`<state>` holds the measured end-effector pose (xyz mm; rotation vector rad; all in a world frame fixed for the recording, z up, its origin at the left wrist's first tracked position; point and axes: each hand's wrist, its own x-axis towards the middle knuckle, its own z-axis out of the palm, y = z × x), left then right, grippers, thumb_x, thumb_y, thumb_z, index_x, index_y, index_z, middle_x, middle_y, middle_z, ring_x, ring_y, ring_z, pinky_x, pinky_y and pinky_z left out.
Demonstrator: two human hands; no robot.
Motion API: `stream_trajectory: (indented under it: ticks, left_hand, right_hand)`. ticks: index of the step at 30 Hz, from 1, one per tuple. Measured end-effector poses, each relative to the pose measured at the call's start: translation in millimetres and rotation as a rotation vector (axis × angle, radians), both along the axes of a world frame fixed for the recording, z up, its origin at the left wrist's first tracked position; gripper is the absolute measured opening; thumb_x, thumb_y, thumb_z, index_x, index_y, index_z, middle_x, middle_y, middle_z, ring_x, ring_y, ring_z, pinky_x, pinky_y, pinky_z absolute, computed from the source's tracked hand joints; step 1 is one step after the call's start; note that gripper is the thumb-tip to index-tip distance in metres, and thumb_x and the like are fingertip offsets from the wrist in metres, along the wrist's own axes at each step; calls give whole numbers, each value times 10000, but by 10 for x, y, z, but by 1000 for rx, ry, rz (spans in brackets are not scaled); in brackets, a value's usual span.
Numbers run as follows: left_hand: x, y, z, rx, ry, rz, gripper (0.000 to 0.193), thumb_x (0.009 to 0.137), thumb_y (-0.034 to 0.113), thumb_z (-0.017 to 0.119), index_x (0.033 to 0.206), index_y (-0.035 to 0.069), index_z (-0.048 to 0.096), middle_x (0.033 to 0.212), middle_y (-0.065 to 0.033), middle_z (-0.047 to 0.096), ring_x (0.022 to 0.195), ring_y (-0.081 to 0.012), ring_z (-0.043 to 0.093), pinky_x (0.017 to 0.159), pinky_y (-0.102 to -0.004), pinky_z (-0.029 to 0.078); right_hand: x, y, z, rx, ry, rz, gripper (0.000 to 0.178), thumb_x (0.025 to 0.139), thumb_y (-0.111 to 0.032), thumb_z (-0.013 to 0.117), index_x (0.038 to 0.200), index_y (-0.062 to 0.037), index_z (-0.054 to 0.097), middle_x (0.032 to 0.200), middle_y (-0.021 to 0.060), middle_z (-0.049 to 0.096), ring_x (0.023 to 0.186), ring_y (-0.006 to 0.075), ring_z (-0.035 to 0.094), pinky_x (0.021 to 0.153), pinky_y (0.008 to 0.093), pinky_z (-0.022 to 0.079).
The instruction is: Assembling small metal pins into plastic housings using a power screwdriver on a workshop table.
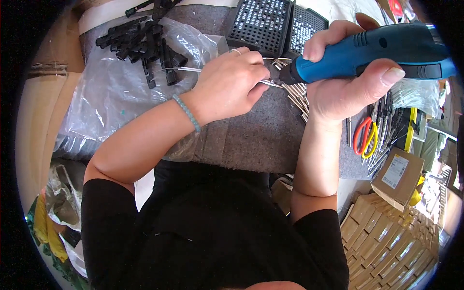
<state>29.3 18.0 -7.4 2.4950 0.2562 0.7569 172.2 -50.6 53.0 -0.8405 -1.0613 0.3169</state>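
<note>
Filling the right hand [336, 94], which is closed around it, a stout blue power tool [360, 54] tapers to a black nose [290, 73]. Beyond that grip lie two black perforated trays [271, 51], side by side; to its left, the left hand [232, 82] pinches a thin, pale, straight rod [190, 69] whose end reaches near the nose. Small silvery pieces [258, 17] sit in many of the trays' holes.

The person's right hand [333, 96] grips a blue handheld power tool [348, 55]; the left hand [232, 82] holds a thin silvery rod [189, 69] near its dark nose [288, 75]
</note>
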Motion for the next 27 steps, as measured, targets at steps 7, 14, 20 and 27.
stream_trajectory:
  ticks: [7,14,20,27]
  left_hand:
    - [-2,5,-7,-3,-4,-15,94,716,130,688,746,56,637,821,-51,560,836,-246,566,699,-370,494]
    - [-1,4,0,-1,6,-25,90,720,113,688,756,49,637,823,-49,557,836,-244,564,713,-367,493]
    - [-17,-3,10,-1,21,-9,78,725,109,689,758,57,642,831,-48,557,843,-240,564,703,-365,498]
    - [-11,-22,3,-7,9,-12,72,732,110,686,750,59,638,827,-42,553,844,-234,564,691,-355,501]
  right_hand:
    - [-76,-8,51,-134,-36,-168,768,845,-700,430,1147,5,464,778,123,546,546,188,537,491,298,447]
    - [-89,-6,37,-133,-36,-172,755,856,-685,426,1145,11,454,779,125,545,546,188,539,491,298,451]
    - [-125,-5,38,-132,-53,-177,739,862,-677,419,1143,6,457,775,118,548,547,185,538,491,292,451]
    - [-120,-23,6,-171,-68,-151,750,837,-709,428,1098,-7,468,742,103,540,540,176,535,491,279,455]
